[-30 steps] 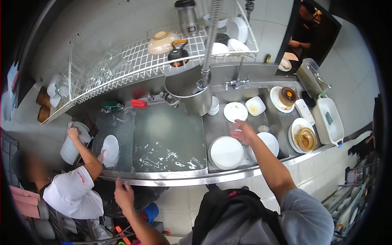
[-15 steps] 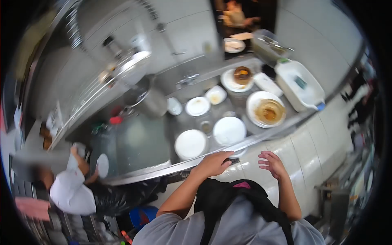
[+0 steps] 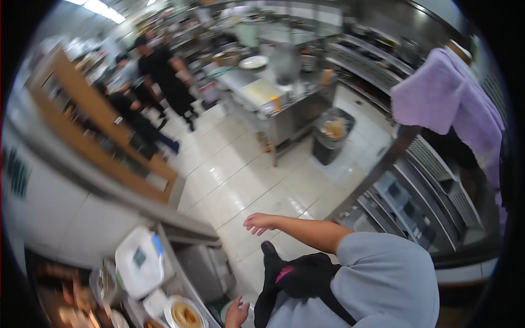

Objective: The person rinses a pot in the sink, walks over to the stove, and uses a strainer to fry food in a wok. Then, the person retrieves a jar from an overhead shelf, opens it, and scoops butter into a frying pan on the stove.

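Note:
My right hand [image 3: 260, 223] reaches out over the tiled floor with fingers loosely apart and nothing in it. Low in the view, my left hand [image 3: 236, 313] is beside the counter edge, its fingers apart and holding nothing that I can see. Nearest to it on the counter is a white plate with a brown-stained bowl [image 3: 185, 314]. A white plastic tub [image 3: 139, 262] with a blue corner and a dark patch inside stands further along. Between them sits a small white container [image 3: 156, 302].
A grey bin [image 3: 203, 270] stands under the counter. Ahead are a steel worktable [image 3: 298, 109], a black trash bin [image 3: 332, 136] with waste, and people in dark clothes [image 3: 164, 74]. At right, a purple towel [image 3: 437, 93] hangs above racks [image 3: 404, 202]. A wooden-framed opening [image 3: 109, 126] is at left.
My view has swung to the right, from the sink and its plates to the kitchen floor. The sink and the co-worker there are out of view. Both hands still hold nothing visible.

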Demonstrator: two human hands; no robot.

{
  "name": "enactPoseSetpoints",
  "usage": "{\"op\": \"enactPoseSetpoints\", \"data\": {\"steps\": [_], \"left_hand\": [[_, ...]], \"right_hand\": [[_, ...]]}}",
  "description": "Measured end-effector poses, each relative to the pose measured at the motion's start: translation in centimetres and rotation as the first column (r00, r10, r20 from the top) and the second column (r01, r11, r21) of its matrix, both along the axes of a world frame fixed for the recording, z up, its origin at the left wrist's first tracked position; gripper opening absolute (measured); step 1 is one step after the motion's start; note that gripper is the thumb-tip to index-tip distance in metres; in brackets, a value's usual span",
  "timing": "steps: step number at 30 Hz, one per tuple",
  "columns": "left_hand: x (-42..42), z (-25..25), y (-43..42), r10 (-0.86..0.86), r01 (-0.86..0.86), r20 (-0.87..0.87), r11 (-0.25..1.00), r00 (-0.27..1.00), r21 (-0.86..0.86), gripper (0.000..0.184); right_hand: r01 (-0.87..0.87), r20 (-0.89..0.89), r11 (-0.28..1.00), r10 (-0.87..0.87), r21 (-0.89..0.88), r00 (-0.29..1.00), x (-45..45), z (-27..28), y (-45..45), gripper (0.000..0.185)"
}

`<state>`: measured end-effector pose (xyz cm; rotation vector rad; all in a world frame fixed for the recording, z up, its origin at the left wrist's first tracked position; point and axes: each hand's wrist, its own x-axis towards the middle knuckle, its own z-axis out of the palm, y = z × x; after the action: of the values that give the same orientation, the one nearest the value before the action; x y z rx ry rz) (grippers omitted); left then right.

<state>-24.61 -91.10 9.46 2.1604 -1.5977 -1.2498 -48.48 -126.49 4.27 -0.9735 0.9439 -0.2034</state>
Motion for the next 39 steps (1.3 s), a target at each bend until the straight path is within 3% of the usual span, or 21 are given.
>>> {"op": "enactPoseSetpoints", "data": {"steps": [1,5,8,9,10,11,12,16,18,20,21,23,25,26,27,28,29,32,34,37,39], "left_hand": [[1.0,-1.3,-1.9,-0.105,0.098,0.152,0.994,0.983,0.051,0.046],[4.2,-3.7,-12.9,-0.200,0.201,-0.023,0.978,0.980,0.049,0.043],[3.3,-3.0,-24.2,-0.178,0.180,-0.025,0.972,0.984,0.150,0.047],[3.8,-4.8,-28.3,-0.225,0.234,-0.080,0.962,0.971,0.138,0.050],[3.9,-6.9,-33.0,-0.264,0.281,-0.134,0.952,0.955,0.122,0.054],[2.6,-7.7,-39.1,-0.427,0.418,-0.034,0.897,0.904,-0.147,0.044],[-3.1,0.4,-43.5,-0.379,0.374,-0.046,0.923,0.924,-0.097,0.043],[-14.9,5.8,-59.7,-0.568,0.517,-0.043,0.777,0.822,-0.359,0.044],[-21.5,8.4,-65.1,-0.622,0.552,-0.113,0.753,0.775,-0.358,0.043],[-26.3,8.4,-68.6,-0.657,0.573,-0.183,0.737,0.731,-0.359,0.042],[-28.2,7.4,-70.0,-0.694,0.601,-0.170,0.700,0.699,-0.386,0.041],[-31.1,5.6,-72.1,-0.709,0.624,-0.142,0.684,0.691,-0.377,0.038],[-31.6,-0.2,-73.6,-0.700,0.623,-0.173,0.702,0.693,-0.345,0.038],[-31.4,-2.8,-73.9,-0.704,0.676,-0.059,0.699,0.708,-0.233,0.040],[-29.1,-10.0,-74.7,-0.705,0.676,-0.106,0.705,0.701,-0.215,0.042],[-29.4,-8.6,-73.3,-0.701,0.663,-0.111,0.706,0.705,-0.247,0.041],[-26.8,-13.9,-72.2,-0.722,0.688,-0.003,0.660,0.692,-0.300,0.035],[-24.5,-23.0,-70.8,-0.746,0.746,0.009,0.666,0.666,-0.013,0.034],[-26.5,-25.1,-71.5,-0.766,0.761,-0.007,0.637,0.643,0.122,0.033],[-32.1,-27.3,-75.1,-0.789,0.780,-0.061,0.588,0.612,0.214,0.031],[-36.6,-28.4,-78.9,-0.815,0.809,-0.087,0.546,0.574,0.220,0.031]], "right_hand": [[0.012,-0.048,1.000,-0.011,0.022,0.999,-1.4,-1.0,-2.2,0.041],[0.097,-0.345,0.982,-0.148,-0.160,0.927,-10.3,-7.5,-11.7,0.035],[0.005,-0.701,0.950,-0.234,-0.313,0.673,-21.0,-12.6,-16.2,0.024],[0.151,-0.731,0.951,-0.305,-0.271,0.610,-24.1,-10.7,-16.0,0.024],[0.291,-0.759,0.927,-0.363,-0.236,0.540,-27.0,-8.9,-15.8,0.024],[0.354,-0.785,0.913,-0.367,-0.202,0.499,-29.7,-8.0,-16.2,0.025],[0.412,-0.810,0.896,-0.361,-0.164,0.462,-32.6,-8.5,-16.4,0.027],[0.639,-0.791,0.754,-0.480,-0.152,0.379,-41.3,-11.7,-16.7,0.028],[0.715,-0.771,0.685,-0.529,-0.139,0.356,-43.6,-12.1,-16.8,0.028],[0.752,-0.850,0.658,-0.416,-0.035,0.324,-45.5,-12.1,-17.0,0.030],[0.764,-0.845,0.645,-0.422,-0.025,0.329,-46.6,-13.7,-16.7,0.030],[0.502,-0.822,0.864,-0.308,-0.031,0.479,-49.4,-17.0,-18.7,0.026],[0.500,-0.806,0.866,-0.287,0.013,0.517,-51.2,-16.6,-22.1,0.024],[0.483,-0.800,0.873,-0.247,0.061,0.547,-52.0,-16.2,-24.1,0.023],[0.488,-0.795,0.871,-0.258,0.054,0.549,-53.2,-16.3,-26.6,0.023],[0.508,-0.807,0.861,-0.317,-0.025,0.499,-54.5,-16.4,-29.1,0.022],[0.522,-0.816,0.847,-0.368,-0.098,0.445,-55.8,-16.1,-31.2,0.022],[0.453,-0.655,0.886,-0.399,-0.097,0.641,-61.1,-14.0,-38.9,0.019],[0.362,-0.494,0.855,-0.512,-0.371,0.703,-65.6,-15.0,-42.0,0.016],[0.632,-0.486,0.738,-0.653,-0.237,0.580,-70.7,-11.8,-44.7,0.016],[0.791,-0.486,0.550,-0.786,-0.268,0.382,-74.9,-10.7,-45.3,0.019]]}}
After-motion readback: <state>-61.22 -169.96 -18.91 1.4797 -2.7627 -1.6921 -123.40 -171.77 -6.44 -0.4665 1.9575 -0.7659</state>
